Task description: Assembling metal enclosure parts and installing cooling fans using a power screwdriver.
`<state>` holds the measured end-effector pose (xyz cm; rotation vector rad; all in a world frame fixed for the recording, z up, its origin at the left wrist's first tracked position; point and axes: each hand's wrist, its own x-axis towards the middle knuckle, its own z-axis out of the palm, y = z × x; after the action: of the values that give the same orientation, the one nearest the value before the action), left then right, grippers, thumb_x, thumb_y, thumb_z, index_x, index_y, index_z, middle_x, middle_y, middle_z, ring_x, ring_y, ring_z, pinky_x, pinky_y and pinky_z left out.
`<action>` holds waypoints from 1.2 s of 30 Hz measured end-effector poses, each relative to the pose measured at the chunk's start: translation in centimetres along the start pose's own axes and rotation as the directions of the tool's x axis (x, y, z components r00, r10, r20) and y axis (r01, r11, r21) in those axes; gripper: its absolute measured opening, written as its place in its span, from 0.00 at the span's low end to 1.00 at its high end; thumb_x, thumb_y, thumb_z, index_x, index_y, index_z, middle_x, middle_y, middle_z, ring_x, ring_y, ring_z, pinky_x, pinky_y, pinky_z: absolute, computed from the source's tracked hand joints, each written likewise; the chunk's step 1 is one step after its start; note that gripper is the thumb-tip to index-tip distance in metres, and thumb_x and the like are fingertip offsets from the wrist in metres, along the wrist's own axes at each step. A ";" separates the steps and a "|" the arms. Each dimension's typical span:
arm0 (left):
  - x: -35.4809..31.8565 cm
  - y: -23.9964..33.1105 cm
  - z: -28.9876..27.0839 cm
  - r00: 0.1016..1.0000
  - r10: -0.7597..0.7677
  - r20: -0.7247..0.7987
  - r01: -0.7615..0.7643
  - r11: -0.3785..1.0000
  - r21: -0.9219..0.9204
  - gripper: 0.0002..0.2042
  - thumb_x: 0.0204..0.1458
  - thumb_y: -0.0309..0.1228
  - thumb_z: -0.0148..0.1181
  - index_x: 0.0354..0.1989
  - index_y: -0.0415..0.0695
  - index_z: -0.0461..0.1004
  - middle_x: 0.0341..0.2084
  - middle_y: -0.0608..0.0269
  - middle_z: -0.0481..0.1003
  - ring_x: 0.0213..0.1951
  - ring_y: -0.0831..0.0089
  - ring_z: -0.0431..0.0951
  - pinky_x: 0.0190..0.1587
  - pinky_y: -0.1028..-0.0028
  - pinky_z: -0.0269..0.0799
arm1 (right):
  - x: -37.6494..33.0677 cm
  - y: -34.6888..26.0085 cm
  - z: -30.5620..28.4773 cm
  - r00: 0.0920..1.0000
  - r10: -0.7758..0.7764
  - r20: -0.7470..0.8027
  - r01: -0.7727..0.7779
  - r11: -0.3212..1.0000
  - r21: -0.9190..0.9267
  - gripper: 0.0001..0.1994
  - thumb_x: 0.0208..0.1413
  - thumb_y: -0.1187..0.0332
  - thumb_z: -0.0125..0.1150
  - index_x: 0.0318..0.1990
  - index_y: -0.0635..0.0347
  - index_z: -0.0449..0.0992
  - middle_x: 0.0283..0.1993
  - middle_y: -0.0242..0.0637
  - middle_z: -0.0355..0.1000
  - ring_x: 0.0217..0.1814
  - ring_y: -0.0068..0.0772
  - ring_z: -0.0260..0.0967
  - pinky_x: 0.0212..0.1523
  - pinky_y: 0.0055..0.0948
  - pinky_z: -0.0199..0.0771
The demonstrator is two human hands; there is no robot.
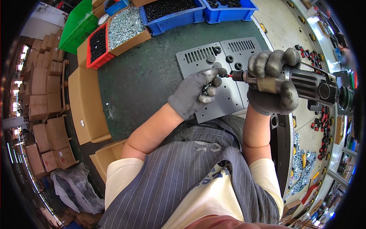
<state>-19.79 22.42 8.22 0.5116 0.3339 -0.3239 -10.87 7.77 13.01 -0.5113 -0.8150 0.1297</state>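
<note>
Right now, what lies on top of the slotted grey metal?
Several dark round pieces lie on the slotted grey metal. The left hand, right hand and power tool cover other parts; anything beneath them cannot be seen.

I am facing a green workbench [133,87]: cartons [39,84] standing stacked off its left edge, strip lights [10,153] glowing beyond; pale surface [277,30] running along its right.

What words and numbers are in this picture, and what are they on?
Cream shirt: dark lettering, partly hidden; I won't copy it out.
Striped apron: pale print, creased and unclear.
Cardboard boxes: tiny marks, too small to read.
Power tool: any marking is too small to read.
</note>
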 end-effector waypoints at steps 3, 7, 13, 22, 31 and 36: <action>0.1 -0.4 0.5 0.999 0.026 -0.033 -0.023 0.996 0.091 0.11 0.60 0.33 0.41 0.43 0.40 0.67 0.26 0.67 0.65 0.19 0.86 0.61 0.13 0.89 0.53 | 0.1 -0.3 -0.2 0.998 -0.040 0.044 0.041 0.999 -0.011 0.23 0.43 0.67 0.58 0.49 0.56 0.61 0.25 0.32 0.61 0.22 0.29 0.61 0.26 0.30 0.66; 0.4 -0.8 0.5 1.000 -0.019 -0.007 0.019 1.000 0.008 0.12 0.60 0.32 0.40 0.44 0.38 0.66 0.26 0.66 0.65 0.20 0.85 0.61 0.12 0.88 0.54 | -0.3 -0.9 -0.1 0.997 -0.058 0.048 0.060 0.997 -0.039 0.21 0.45 0.68 0.57 0.48 0.56 0.61 0.24 0.32 0.61 0.21 0.29 0.60 0.25 0.29 0.66; 0.9 -1.3 -0.1 0.997 -0.074 0.017 0.075 0.992 -0.102 0.12 0.59 0.30 0.40 0.46 0.37 0.66 0.26 0.66 0.65 0.20 0.85 0.62 0.12 0.88 0.54 | -1.1 -1.2 0.1 0.999 -0.046 0.017 0.047 0.996 -0.079 0.19 0.45 0.71 0.57 0.46 0.54 0.62 0.25 0.34 0.63 0.20 0.30 0.61 0.24 0.31 0.67; 1.1 -1.6 -0.1 0.999 -0.030 0.034 0.032 0.998 -0.054 0.13 0.57 0.32 0.45 0.48 0.38 0.64 0.26 0.69 0.66 0.21 0.85 0.60 0.15 0.89 0.55 | -1.4 -0.9 -0.8 0.996 -0.088 0.006 0.088 0.994 -0.064 0.22 0.42 0.68 0.59 0.47 0.56 0.62 0.26 0.34 0.64 0.21 0.29 0.63 0.23 0.29 0.68; 0.7 -0.3 0.0 0.992 0.122 0.041 -0.125 0.837 0.533 0.15 0.56 0.36 0.48 0.46 0.39 0.69 0.20 0.68 0.68 0.20 0.85 0.64 0.16 0.85 0.58 | -1.7 -1.3 -2.2 0.957 0.071 -0.281 -0.019 0.983 0.184 0.24 0.44 0.60 0.55 0.48 0.62 0.63 0.28 0.31 0.59 0.29 0.24 0.55 0.31 0.25 0.54; 5.2 4.0 -2.5 0.800 0.550 0.241 -0.232 -0.086 0.969 0.14 0.53 0.38 0.52 0.45 0.48 0.74 0.25 0.62 0.74 0.25 0.74 0.73 0.29 0.74 0.71 | -2.1 -0.7 -2.8 0.930 0.074 -0.360 -0.011 0.985 0.174 0.23 0.44 0.61 0.55 0.47 0.62 0.65 0.31 0.33 0.63 0.30 0.26 0.56 0.33 0.27 0.55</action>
<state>-14.16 25.94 5.82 2.1174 0.0940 0.2181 -10.30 5.49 10.35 -0.3772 -0.4223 0.1374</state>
